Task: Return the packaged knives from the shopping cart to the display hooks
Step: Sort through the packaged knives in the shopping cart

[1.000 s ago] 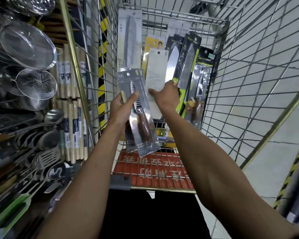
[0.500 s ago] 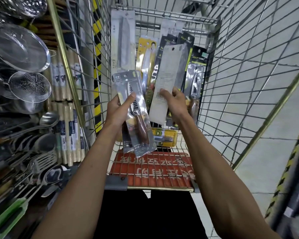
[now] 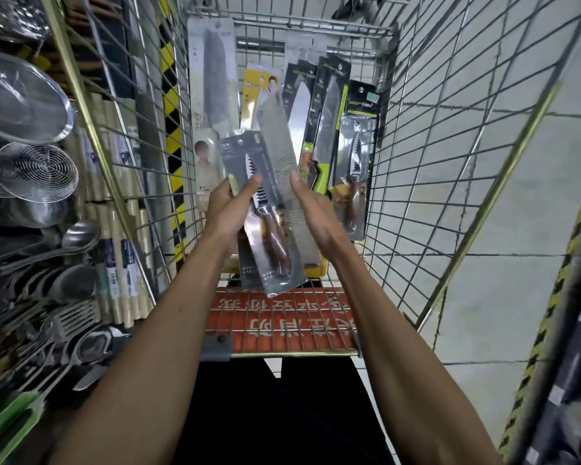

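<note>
Gripping packaged knives (image 3: 269, 209) over the cart (image 3: 416, 135) — both hands (image 3: 228, 209) clamped, forearms outstretched.

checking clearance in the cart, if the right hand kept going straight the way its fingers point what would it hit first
The right hand points up and away into the cart. Beyond the grey package it already holds, the black-and-green packaged knives leaning against the cart's far end look first in line, though depth is unclear.

light: even, bright | glare: packaging film | edges: fisheye-bent, left side blurred
</note>
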